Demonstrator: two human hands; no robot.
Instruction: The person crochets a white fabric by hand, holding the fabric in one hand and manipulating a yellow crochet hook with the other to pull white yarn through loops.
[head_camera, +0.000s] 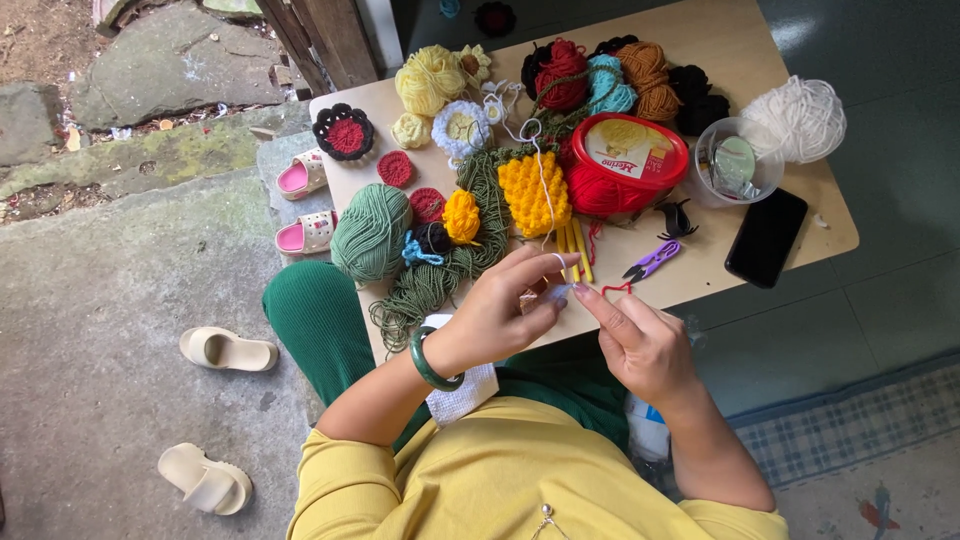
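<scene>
While both hands meet just below the yellow crochet piece, I note my left hand and right hand pinching a small pale crochet bit between narrowed fingertips.

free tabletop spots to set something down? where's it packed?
Bare wood on the table: far right corner behind the white yarn; a strip between the scissors and phone; the near edge by the right hand. Packed from the green yarn to the red tub.

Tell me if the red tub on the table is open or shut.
Shut. The red tub has its lid seated flat across the top, and nothing of the inside shows. It stands upright on the table.
</scene>
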